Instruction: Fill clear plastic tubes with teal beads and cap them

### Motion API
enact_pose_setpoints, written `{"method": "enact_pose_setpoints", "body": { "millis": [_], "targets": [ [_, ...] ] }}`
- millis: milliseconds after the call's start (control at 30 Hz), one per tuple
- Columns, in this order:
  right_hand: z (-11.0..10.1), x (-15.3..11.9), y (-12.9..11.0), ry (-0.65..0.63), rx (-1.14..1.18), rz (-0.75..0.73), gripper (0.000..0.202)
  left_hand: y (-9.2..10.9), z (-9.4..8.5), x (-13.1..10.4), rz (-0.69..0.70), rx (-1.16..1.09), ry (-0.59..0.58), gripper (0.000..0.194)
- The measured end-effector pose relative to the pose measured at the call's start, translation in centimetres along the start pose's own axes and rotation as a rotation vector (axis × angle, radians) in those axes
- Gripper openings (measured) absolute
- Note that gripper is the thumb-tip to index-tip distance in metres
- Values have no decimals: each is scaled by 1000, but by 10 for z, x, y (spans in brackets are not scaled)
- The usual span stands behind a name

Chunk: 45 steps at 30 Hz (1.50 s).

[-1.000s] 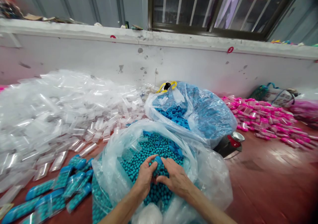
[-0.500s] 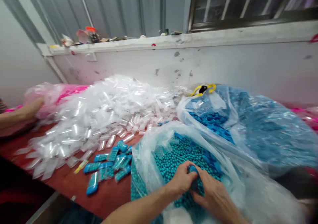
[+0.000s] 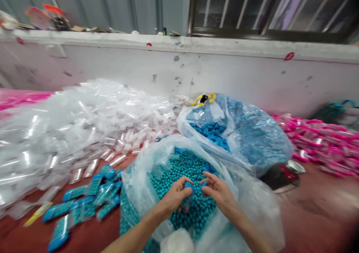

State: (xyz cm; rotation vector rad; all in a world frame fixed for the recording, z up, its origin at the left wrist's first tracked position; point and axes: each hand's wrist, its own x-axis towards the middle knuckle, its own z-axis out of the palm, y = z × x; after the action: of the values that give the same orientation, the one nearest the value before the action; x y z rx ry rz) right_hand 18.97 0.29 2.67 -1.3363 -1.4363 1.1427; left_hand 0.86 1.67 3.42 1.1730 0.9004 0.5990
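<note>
An open plastic bag (image 3: 134,170) holds many teal beads (image 3: 179,170). Over the beads, my left hand (image 3: 177,197) grips a small blue piece (image 3: 188,187) between thumb and fingers. Just to its right, my right hand (image 3: 217,191) has its fingers curled round another blue piece (image 3: 203,185). A gap separates the two hands. Filled clear packets with blue ends (image 3: 84,204) lie on the red table left of the bag.
Clear empty sleeves (image 3: 84,122) are heaped at the left. Behind the bead bag stands a bag of blue pieces (image 3: 252,133). Pink items (image 3: 322,141) and a dark object with a metal lid (image 3: 294,167) lie on the right. A yellow strip (image 3: 37,213) is at the lower left.
The view has turned right, bringing the pink pile in and taking another person's arm out of sight. My hands, close together before, have moved apart.
</note>
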Motion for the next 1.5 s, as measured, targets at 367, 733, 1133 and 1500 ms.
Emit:
{"method": "enact_pose_setpoints", "body": {
  "millis": [367,733,1133,1500],
  "targets": [
    [41,-23,-29,-181,-515,-112,101,4,17,0,263,-54,158,41],
    [56,-28,-17,-18,-830,-225,84,-3,30,4,199,-14,281,11],
    [38,-14,-23,-371,-430,-19,83,27,-49,-53,139,698,286,34],
    [33,56,-15,-149,-1131,-151,33,46,-83,-75,-172,1337,619,36]
  ]
}}
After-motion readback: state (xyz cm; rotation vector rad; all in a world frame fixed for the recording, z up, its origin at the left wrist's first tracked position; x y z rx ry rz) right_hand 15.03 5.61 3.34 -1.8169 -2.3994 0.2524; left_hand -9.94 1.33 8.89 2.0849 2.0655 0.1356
